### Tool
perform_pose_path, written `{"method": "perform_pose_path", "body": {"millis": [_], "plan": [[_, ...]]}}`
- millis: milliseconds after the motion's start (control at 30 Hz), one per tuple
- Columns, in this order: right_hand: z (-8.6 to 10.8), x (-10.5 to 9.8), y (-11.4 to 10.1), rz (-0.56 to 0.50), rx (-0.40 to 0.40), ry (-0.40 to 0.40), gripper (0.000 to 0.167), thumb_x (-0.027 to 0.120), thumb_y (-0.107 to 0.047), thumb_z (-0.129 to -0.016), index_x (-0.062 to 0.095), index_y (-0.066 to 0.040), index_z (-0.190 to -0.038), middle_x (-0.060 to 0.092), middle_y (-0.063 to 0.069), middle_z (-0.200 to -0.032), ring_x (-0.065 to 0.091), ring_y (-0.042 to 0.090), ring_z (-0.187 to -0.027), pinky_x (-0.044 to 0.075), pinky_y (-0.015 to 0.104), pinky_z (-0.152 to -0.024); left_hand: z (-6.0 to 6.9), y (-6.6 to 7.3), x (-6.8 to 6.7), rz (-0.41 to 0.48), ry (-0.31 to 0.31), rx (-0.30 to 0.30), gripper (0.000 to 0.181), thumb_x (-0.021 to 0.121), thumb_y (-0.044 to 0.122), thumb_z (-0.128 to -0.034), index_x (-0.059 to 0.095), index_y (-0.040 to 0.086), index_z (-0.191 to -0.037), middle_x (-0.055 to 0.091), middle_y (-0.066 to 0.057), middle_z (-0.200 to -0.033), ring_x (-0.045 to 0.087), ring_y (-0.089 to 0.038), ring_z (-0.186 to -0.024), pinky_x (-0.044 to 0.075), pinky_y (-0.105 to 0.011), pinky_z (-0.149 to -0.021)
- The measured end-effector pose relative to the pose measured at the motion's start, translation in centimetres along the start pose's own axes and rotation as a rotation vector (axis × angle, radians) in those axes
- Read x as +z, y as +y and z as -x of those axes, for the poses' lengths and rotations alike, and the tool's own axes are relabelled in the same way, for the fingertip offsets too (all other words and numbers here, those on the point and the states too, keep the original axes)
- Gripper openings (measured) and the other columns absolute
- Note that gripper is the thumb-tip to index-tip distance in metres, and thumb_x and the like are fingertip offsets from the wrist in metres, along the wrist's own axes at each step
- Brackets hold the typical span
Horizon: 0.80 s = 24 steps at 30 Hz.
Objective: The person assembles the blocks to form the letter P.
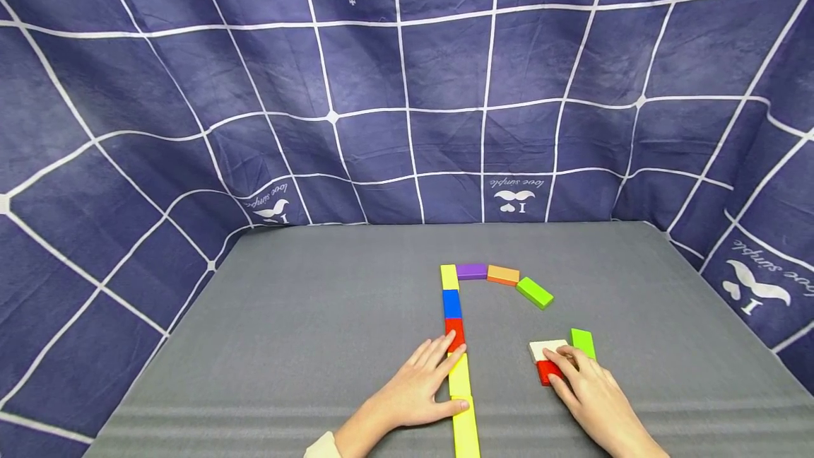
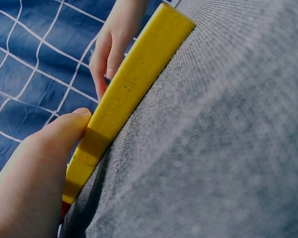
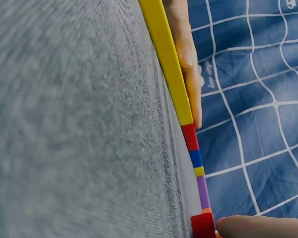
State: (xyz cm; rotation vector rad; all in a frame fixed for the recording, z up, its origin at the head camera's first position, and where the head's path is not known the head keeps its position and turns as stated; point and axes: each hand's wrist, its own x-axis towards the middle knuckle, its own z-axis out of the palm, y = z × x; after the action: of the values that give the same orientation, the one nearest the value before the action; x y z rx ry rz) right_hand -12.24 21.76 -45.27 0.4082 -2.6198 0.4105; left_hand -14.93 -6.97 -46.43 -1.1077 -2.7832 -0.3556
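Note:
A line of flat wooden blocks runs away from me in the head view: long yellow blocks (image 1: 466,433), a red block (image 1: 455,334), a blue block (image 1: 451,304) and a small yellow one (image 1: 449,277). My left hand (image 1: 416,387) rests along its left side, fingers extended; fingertips touch the red and yellow blocks, thumb against the nearer yellow one. To the right, my right hand (image 1: 591,391) pinches a loose red block (image 1: 545,373) between thumb and index finger. That block abuts a white block (image 1: 547,349); the hand partly hides both.
From the line's far end, a purple block (image 1: 472,272), an orange block (image 1: 503,275) and a green block (image 1: 535,293) curve rightward. Another green block (image 1: 582,343) lies just beyond my right hand. A blue checked cloth (image 1: 445,90) hangs behind the grey surface (image 1: 286,345).

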Motion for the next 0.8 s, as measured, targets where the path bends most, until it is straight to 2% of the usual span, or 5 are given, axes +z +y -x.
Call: {"method": "perform_pose_path", "body": {"millis": [200,467,633,800], "plan": [[-0.8,0.1,-0.1,-0.040,0.011,0.006,0.026,0.069,-0.013,-0.073,0.064,-0.008,-0.099,0.060,0.010,-0.107,0.060,0.031,-0.094,0.046,0.050,-0.074,0.0,-0.1,0.0,-0.012,0.003,0.001,0.074,0.036,0.062,-0.0868,0.024,0.018,-0.145,0.022,-0.006,-0.151,0.030,-0.021,-0.136,0.024,-0.037,-0.112],[-2.2,0.4,0.2,-0.127,0.049,-0.026,0.008,0.063,-0.009,-0.079,0.060,-0.008,-0.087,0.061,0.017,-0.111,0.060,0.032,-0.100,0.047,0.051,-0.077,0.1,-0.1,0.1,-0.019,0.014,0.003,0.073,0.037,0.062,-0.0868,0.024,0.018,-0.145,0.023,-0.006,-0.151,0.030,-0.021,-0.136,0.024,-0.037,-0.112],[-3.1,0.8,0.8,-0.147,0.042,-0.032,0.014,0.060,-0.005,-0.081,0.061,-0.005,-0.094,0.061,0.015,-0.113,0.061,0.032,-0.101,0.048,0.047,-0.080,0.0,-0.1,0.1,-0.011,0.006,-0.002,0.074,0.036,0.062,-0.0869,0.024,0.018,-0.145,0.024,-0.006,-0.151,0.029,-0.021,-0.136,0.024,-0.037,-0.112],[-3.8,1.3,1.2,-0.159,0.062,-0.080,0.025,0.055,-0.006,-0.084,0.061,-0.003,-0.109,0.058,0.016,-0.119,0.058,0.035,-0.107,0.046,0.049,-0.085,0.0,-0.1,0.0,0.005,-0.013,-0.006,0.074,0.035,0.063,-0.0868,0.022,0.019,-0.145,0.022,-0.005,-0.151,0.028,-0.020,-0.137,0.023,-0.037,-0.112]]}}
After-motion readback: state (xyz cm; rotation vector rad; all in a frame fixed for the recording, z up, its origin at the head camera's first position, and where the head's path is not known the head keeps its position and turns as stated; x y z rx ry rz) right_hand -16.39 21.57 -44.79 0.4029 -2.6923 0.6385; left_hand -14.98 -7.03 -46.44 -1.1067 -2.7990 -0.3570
